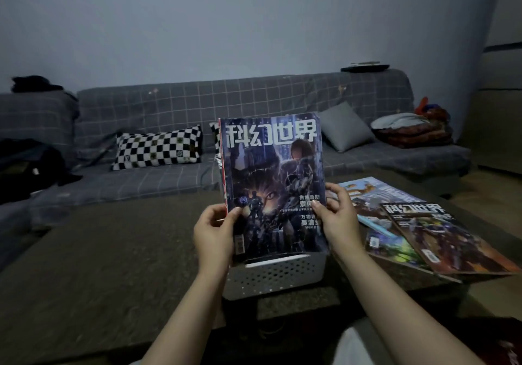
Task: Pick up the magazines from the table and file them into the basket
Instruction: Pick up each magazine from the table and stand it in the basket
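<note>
A dark-covered magazine (272, 172) with white Chinese title letters stands upright, its lower edge down inside a white perforated basket (275, 275) on the dark table (113, 266). My left hand (216, 234) grips its lower left edge and my right hand (337, 217) grips its lower right edge. Another magazine seems to stand just behind it, showing a red edge on the left. To the right, several magazines lie fanned flat on the table: a dark one (440, 234) on top, a blue one (375, 195) behind it.
A grey checked sofa (254, 99) runs along the far side of the table, with a black-and-white checkered pillow (158, 148), a grey cushion (346, 127) and folded blankets (409, 130). Dark clothes lie at the far left. The room is dim.
</note>
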{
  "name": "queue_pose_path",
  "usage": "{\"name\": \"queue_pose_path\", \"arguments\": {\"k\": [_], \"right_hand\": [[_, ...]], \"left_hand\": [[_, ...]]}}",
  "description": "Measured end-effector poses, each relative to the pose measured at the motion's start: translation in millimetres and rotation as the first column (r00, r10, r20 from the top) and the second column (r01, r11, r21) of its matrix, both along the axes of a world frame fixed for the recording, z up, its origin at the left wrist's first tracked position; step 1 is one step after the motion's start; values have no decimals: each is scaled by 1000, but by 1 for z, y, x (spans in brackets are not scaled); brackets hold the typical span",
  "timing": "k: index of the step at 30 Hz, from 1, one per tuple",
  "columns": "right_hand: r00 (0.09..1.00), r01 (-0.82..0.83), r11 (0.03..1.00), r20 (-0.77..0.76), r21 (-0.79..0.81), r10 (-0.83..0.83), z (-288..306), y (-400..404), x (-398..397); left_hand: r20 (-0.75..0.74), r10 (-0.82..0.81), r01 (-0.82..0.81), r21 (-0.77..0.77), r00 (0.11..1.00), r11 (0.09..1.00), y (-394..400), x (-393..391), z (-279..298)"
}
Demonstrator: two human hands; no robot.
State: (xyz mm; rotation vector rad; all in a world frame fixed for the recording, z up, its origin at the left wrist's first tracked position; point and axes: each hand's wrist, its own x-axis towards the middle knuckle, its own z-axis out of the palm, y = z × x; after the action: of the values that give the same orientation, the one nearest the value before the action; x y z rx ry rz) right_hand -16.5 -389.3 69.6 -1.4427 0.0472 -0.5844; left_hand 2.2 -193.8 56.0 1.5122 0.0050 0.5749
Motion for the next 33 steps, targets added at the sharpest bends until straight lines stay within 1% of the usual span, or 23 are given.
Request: {"name": "queue_pose_path", "arguments": {"k": [4, 7, 12, 14, 16, 18, 22, 26, 29, 33], "right_hand": [[999, 38, 993, -23, -110, -41, -5, 7, 20], [995, 88, 981, -30, -172, -95, -19, 8, 26], [974, 166, 962, -116, -219, -195, -47, 4, 31], [956, 215, 938, -137, -271, -259, -53, 2, 33], [938, 254, 908, -142, -332, -315, -58, 2, 34], [935, 263, 892, -133, -368, -330, -63, 3, 34], [933, 276, 885, -115, -374, -340, -64, 5, 34], [929, 293, 883, -111, -367, -354, -67, 6, 35], [923, 303, 864, -100, -402, -370, -69, 8, 35], [914, 294, 847, -128, -444, -384, -72, 7, 37]], "left_hand": [[-10, 99, -96, 168, 995, 981, 15, 7, -9], [-38, 135, -116, 314, 990, 942, 17, 7, -20], [-54, 170, -130, 437, 984, 890, 12, 5, -42], [-31, 198, -160, 478, 980, 864, 11, 7, -45], [-8, 229, -197, 480, 973, 855, 9, 8, -46], [4, 241, -218, 446, 970, 868, 8, 8, -46], [14, 260, -244, 397, 966, 885, 7, 8, -48], [27, 259, -248, 401, 966, 882, 7, 8, -50], [50, 258, -256, 401, 965, 879, 5, 8, -50], [4, 249, -236, 342, 968, 910, 3, 5, -51]]}}
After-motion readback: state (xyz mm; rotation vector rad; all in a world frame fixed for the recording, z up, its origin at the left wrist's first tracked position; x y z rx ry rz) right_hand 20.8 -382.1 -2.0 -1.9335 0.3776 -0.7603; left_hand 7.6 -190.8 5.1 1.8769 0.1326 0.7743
